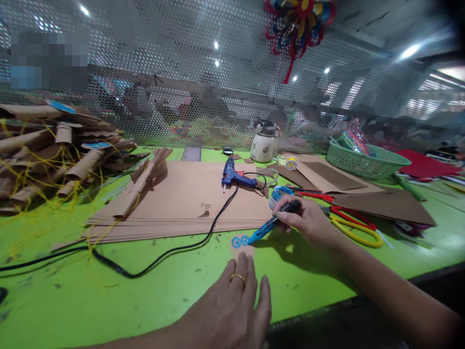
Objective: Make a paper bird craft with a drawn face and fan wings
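Observation:
My left hand [238, 300], with a ring on one finger, lies spread on the green table, its fingertips on the lower part of a small brown paper piece [242, 253]. Two blue rings are marked side by side on that piece. My right hand [303, 218] grips a black brush-like tool [271, 225] whose lower part is covered in blue. The tool's tip touches the paper beside the right-hand ring. Just behind my right hand stands an open round tub of blue paint [279, 194], partly hidden by the fingers.
Stacked brown sheets [185, 194] carry a blue glue gun [234, 175]; its black cable [145, 271] crosses the table. Paper rolls with yellow string [72, 160] pile up at left. Scissors [358, 225], a green basket [366, 162] and brown sheets are at right, a flask [263, 141] behind.

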A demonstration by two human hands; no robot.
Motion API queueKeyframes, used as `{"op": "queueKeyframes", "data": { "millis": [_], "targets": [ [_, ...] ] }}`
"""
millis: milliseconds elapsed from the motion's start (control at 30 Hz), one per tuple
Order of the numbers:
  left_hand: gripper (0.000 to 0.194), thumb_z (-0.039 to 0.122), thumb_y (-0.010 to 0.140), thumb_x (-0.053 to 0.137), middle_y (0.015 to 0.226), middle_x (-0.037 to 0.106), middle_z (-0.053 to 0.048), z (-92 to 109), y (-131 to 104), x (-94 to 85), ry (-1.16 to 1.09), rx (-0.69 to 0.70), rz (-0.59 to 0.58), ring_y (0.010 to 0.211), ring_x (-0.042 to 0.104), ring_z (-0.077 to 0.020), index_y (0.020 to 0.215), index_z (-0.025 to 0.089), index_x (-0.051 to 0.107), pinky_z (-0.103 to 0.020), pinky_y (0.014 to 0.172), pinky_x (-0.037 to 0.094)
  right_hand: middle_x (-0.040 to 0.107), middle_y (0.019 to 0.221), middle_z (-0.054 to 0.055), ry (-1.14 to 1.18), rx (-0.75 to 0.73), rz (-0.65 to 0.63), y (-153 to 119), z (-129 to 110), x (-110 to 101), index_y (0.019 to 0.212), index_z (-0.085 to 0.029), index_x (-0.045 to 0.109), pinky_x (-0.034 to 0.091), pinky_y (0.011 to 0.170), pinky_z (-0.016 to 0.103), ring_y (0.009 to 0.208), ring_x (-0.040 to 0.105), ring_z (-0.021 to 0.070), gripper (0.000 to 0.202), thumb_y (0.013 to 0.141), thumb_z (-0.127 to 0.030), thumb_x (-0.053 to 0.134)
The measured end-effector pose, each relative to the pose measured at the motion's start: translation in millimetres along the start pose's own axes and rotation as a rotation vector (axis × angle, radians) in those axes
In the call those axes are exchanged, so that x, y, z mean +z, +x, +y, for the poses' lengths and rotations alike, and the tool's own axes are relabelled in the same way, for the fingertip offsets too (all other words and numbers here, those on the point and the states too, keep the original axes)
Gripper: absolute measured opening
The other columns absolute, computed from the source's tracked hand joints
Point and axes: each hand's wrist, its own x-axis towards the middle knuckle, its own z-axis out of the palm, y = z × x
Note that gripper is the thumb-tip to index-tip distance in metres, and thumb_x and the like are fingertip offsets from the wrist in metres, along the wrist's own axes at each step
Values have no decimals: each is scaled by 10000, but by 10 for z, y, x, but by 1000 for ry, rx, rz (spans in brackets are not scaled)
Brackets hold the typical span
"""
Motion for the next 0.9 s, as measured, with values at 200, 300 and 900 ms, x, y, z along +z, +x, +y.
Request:
{"op": "queueKeyframes", "data": {
  "millis": [200, 300, 900],
  "targets": [
    [500, 406, 1004, 396, 1217, 591, -349, -4, 16, 4, 26, 13, -11, 1194, 566, -438, 1289, 0, 456, -522, 948, 479, 604, 544, -19, 16, -2, 49, 30, 55, -7, 787, -177, 590, 433, 512, 263, 484, 530, 122, 131, 829, -298, 619],
    [489, 410, 1008, 382, 1210, 599, -341, -6, 11, 8, 12, 5, 8, 1191, 572, -432, 1280, 13, 469, -505, 946, 483, 608, 559, -13, -7, -12, 35, 36, 47, 6, 787, -179, 586, 438, 521, 270, 497, 532, 126, 138, 832, -306, 616],
    [492, 403, 994, 419, 1228, 576, -357, -3, -9, 31, 10, 17, -3, 1210, 541, -457, 1290, 11, 457, -518, 934, 497, 603, 557, -19, -23, -35, 6, -1, 0, -6, 781, -182, 601, 440, 515, 262, 493, 533, 118, 101, 818, -272, 629]
  ]
}}
